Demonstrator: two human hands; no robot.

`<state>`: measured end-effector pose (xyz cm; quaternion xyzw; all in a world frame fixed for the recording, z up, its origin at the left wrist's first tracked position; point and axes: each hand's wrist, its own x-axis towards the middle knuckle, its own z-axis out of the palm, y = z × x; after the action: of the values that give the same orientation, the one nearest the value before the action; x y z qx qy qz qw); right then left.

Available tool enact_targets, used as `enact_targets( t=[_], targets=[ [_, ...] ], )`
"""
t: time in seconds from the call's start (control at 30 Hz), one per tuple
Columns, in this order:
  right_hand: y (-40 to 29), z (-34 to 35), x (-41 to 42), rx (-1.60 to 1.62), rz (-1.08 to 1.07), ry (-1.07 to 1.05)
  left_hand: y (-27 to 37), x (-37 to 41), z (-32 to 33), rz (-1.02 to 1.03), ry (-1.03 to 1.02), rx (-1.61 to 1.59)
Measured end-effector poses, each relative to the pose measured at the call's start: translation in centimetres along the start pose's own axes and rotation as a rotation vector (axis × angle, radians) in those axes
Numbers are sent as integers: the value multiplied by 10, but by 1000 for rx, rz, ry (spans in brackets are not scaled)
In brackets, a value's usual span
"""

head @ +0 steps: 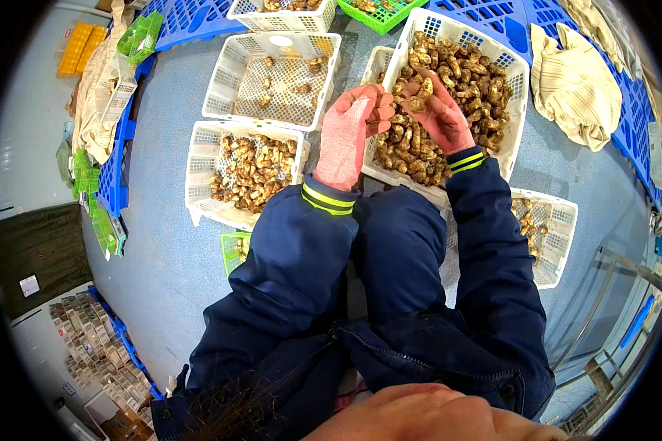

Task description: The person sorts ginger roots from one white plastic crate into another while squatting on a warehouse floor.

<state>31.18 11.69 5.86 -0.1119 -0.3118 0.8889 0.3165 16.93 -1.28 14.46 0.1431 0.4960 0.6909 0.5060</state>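
My right hand (447, 121) pinches a pale brown mushroom (417, 103) with a thick stem above a large white plastic crate (516, 121). Many brown mushrooms (477, 82) fill that crate. Beside its left wall is my left hand (347, 132), in a pink knit glove, its fingers bent and apart, pointing towards the held mushroom. Nothing shows between those fingers, though the palm faces away from view. A white crate (215, 82) at the upper left has a few scattered mushrooms. Below it, another white crate (198, 165) holds a heap of smaller mushrooms (254, 171).
Another white crate (557, 237) with mushrooms stands right of my legs. A green basket (383, 19) and a white crate (287, 21) stand ahead. Blue plastic pallets (198, 19) edge the blue floor (160, 165). A striped cloth (574, 88) lies at the right.
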Motion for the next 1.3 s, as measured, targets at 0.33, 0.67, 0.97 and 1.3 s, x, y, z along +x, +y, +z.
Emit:
enact_targets(
  t=[0.33, 0.67, 0.97, 1.3],
  targets=[
    [-24, -49, -34, -287, -9, 195, 2, -1, -1, 10, -12, -36],
    [-8, -41, -33, -48, 31, 165, -6, 3, -3, -34, 12, 33],
    [-12, 37, -30, -46, 74, -19, -19, 6, -17, -143, -28, -15],
    [-78, -36, -168, -537, -47, 369, -14, 6, -14, -131, -98, -23]
  ],
)
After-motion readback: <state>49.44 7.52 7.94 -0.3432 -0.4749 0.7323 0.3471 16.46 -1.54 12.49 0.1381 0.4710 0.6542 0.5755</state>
